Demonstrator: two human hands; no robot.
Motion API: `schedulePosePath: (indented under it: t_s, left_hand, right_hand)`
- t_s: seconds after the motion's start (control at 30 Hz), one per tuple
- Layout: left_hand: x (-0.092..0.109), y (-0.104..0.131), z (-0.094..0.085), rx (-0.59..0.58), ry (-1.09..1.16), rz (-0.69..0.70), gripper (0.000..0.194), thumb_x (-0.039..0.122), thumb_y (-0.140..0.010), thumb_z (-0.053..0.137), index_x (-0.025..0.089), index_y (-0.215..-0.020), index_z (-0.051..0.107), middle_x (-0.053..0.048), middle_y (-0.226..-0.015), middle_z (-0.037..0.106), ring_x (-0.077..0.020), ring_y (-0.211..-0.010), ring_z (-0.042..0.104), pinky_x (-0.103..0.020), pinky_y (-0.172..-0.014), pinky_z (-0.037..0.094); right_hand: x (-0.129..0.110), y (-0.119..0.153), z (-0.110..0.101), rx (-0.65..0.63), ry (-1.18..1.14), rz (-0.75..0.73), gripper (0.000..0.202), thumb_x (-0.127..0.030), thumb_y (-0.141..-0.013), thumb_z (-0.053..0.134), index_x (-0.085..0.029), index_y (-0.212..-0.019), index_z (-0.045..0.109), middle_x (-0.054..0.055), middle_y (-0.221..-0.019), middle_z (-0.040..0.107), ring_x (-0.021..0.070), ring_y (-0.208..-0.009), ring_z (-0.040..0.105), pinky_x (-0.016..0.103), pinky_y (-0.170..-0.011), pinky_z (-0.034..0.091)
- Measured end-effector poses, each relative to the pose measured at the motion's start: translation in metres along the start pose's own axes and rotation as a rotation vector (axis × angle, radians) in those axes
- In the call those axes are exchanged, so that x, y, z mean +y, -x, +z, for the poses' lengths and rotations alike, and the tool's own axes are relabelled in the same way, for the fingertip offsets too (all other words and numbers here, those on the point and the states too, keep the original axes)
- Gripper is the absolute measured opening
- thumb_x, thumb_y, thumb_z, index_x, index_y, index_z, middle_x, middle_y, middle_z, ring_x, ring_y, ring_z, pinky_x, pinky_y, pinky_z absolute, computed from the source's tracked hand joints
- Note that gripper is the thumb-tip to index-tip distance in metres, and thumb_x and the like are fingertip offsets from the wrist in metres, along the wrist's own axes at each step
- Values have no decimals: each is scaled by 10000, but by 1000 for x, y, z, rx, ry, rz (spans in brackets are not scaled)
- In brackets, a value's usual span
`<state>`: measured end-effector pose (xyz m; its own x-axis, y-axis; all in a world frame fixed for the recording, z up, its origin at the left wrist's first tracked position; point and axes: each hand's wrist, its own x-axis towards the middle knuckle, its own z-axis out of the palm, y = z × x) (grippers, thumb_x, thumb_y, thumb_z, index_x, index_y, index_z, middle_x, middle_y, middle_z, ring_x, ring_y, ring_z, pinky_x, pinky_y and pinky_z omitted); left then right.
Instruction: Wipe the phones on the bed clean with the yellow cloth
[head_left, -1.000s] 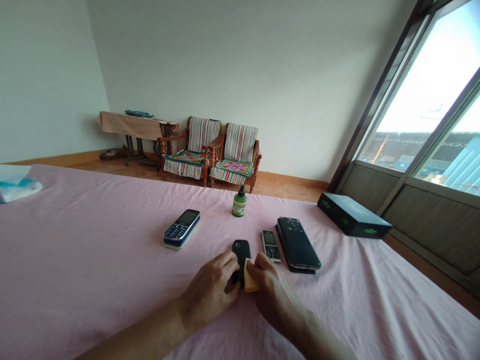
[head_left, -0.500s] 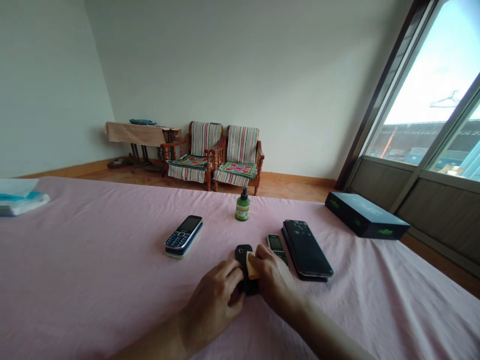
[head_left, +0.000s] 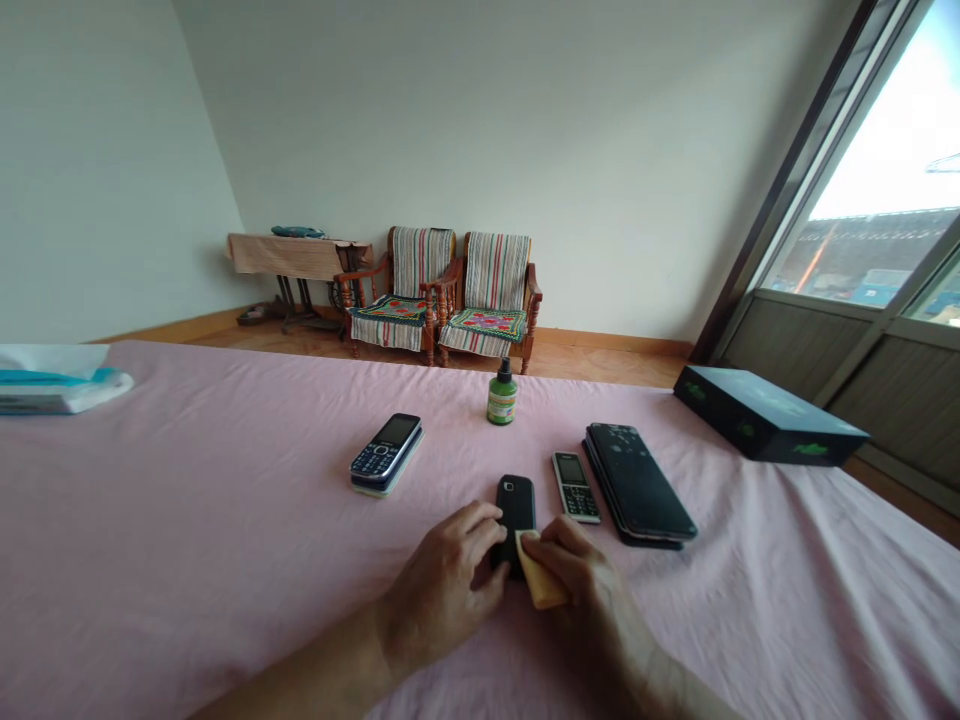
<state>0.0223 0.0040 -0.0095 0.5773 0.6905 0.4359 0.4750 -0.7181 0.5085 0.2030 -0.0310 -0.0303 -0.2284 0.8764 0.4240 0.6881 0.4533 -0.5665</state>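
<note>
I recorded a creased pink sheet (head_left: 247,540) under the work, two chairs (head_left: 424,265) and a draped table (head_left: 281,258) by the far wall (head_left: 600,150), and a window (head_left: 855,235) at right. The black phone (head_left: 516,505) lay back upward on the sheet between left hand (head_left: 450,565) and right hand (head_left: 592,575): the former set bent fingers and thumb at its left edge, gripping or merely pressing I could not tell, while the latter pinched a folded cloth (head_left: 543,585) against its lower right. Fingers and cloth hid much of the phone's lower end, the view's edge cut off packet (head_left: 64,397) and window, and the lettering on the bottle (head_left: 502,400) was too small to read.
</note>
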Motion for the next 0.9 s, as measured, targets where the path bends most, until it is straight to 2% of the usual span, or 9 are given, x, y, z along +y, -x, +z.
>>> schedulePosePath:
  t_s: [0.13, 0.2, 0.3, 0.43, 0.5, 0.7, 0.9]
  left_hand:
    - [3, 7, -3, -8, 19, 24, 271, 44, -754, 604, 183, -986, 611, -62, -1089, 619, -210, -1037, 589, -328, -931, 491]
    - [5, 8, -5, -29, 24, 14, 283, 40, -742, 618, 186, -986, 614, -58, -1082, 621, -211, -1018, 590, -330, -919, 491]
    - [8, 8, -6, -65, 44, -2, 278, 33, -739, 623, 202, -960, 620, -36, -1040, 626, -200, -969, 593, -316, -877, 494]
    - [6, 7, -5, -61, 17, -13, 214, 61, -743, 638, 198, -907, 621, -39, -976, 620, -210, -919, 593, -315, -829, 495]
    - [6, 7, -5, -57, 0, -17, 208, 70, -734, 653, 191, -901, 618, -44, -965, 616, -213, -901, 593, -320, -825, 493]
    - [8, 6, -6, -79, 28, -28, 249, 31, -716, 624, 205, -893, 599, -17, -970, 599, -193, -905, 578, -279, -795, 482]
    - [6, 7, -3, -67, 0, -27, 210, 64, -727, 654, 190, -884, 596, -28, -947, 596, -198, -881, 569, -304, -811, 476]
  right_hand:
    - [-7, 12, 3, -8, -22, -38, 233, -48, -794, 466, -189, -800, 651, 58, -812, 554, 171, -713, 544, 253, -588, 428]
    - [-7, 10, 2, -11, 3, -18, 254, -31, -801, 454, -186, -815, 654, 58, -819, 552, 169, -721, 536, 255, -608, 422]
    - [-6, -10, -7, -54, 87, 24, 273, -1, -793, 472, -194, -837, 660, 42, -840, 543, 155, -744, 521, 251, -649, 402]
    - [0, -45, -19, -112, 226, 44, 256, 18, -774, 481, -175, -754, 647, 19, -803, 509, 137, -739, 506, 236, -635, 360]
    - [2, -51, -19, -114, 230, 38, 258, 27, -771, 473, -169, -739, 639, 15, -799, 501, 133, -741, 503, 234, -648, 361]
    - [2, -37, -7, -64, 166, 5, 221, -3, -791, 508, -178, -723, 625, 15, -792, 498, 133, -713, 499, 234, -609, 357]
    - [3, -47, -10, -61, 192, 61, 199, -33, -821, 524, -175, -770, 654, 14, -794, 492, 132, -711, 500, 238, -634, 371]
